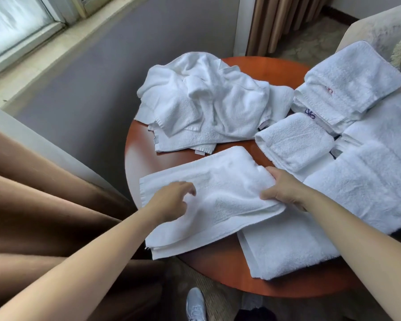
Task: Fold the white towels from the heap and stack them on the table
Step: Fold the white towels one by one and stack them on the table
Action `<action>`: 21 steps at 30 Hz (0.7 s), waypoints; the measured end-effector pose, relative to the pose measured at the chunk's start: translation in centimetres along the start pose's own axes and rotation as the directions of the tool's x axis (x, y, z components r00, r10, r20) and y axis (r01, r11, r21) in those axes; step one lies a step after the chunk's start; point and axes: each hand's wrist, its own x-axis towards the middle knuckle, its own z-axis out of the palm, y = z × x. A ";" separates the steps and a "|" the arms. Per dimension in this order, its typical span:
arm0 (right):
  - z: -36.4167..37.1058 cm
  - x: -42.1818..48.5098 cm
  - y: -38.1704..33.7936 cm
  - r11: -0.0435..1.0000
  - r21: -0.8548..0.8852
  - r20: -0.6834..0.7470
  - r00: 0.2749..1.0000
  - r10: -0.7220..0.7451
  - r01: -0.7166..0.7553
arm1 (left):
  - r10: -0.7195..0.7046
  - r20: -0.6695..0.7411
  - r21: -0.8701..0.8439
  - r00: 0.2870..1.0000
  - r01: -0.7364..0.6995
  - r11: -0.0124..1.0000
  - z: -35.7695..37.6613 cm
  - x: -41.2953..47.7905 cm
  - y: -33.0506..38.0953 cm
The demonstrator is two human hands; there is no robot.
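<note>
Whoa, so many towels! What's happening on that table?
A person is folding a flat white terry towel on the round reddish-brown wooden table. The right hand has its grip on the towel's right end. The left hand lies on its middle, fingers curled. A crumpled heap of white towels waits behind, and folded white towels lie to the right.

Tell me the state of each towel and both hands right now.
heap: crumpled, unfolded
front towel: doubled over, lying flat
left hand: on front towel, fingers curled, grip unclear
right hand: grips front towel's right end
small towel: folded
embroidered towels: folded, stacked
</note>
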 end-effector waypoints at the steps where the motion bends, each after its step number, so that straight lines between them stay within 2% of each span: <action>1: -0.5 0.0 -0.6 0.994 -0.063 0.022 0.996 -0.087 0.088 | 0.043 -0.080 -0.050 0.996 -0.047 0.998 -0.8 0.8 0.7; 4: -1.7 -0.5 -3.5 0.928 -0.208 0.120 0.949 -0.290 0.310 | 0.221 -0.235 -0.099 0.947 -0.249 0.963 -4.6 3.1 3.7; 6: -2.6 -1.0 -5.9 0.893 -0.241 0.164 0.923 -0.349 0.380 | 0.323 -0.202 0.002 0.925 -0.329 0.944 -7.5 4.2 6.1; 8: -3.4 -1.4 -7.9 0.852 -0.260 0.174 0.890 -0.422 0.455 | 0.369 -0.083 0.226 0.926 -0.343 0.912 -9.8 5.2 8.1; 10: -4.2 -1.4 -9.0 0.838 -0.230 0.116 0.869 -0.481 0.494 | 0.303 0.011 0.427 0.953 -0.278 0.861 -11.7 5.6 9.4; 12: -5.2 -1.1 -9.6 0.841 -0.218 0.027 0.864 -0.502 0.495 | 0.250 -0.055 0.509 0.967 -0.188 0.840 -12.9 5.4 9.5; 14: -6.1 -0.7 -10.1 0.853 -0.272 -0.047 0.879 -0.474 0.446 | 0.223 -0.171 0.494 0.960 -0.112 0.862 -13.7 5.0 8.9; 17: -7.2 -0.4 -11.6 0.820 -0.441 -0.082 0.893 -0.442 0.365 | 0.181 -0.260 0.467 0.949 -0.040 0.883 -15.1 3.9 8.7; 21: -7.7 -0.7 -15.1 0.759 -0.537 -0.166 0.836 -0.524 0.369 | 0.153 -0.431 0.475 0.889 0.079 0.877 -18.0 2.1 9.1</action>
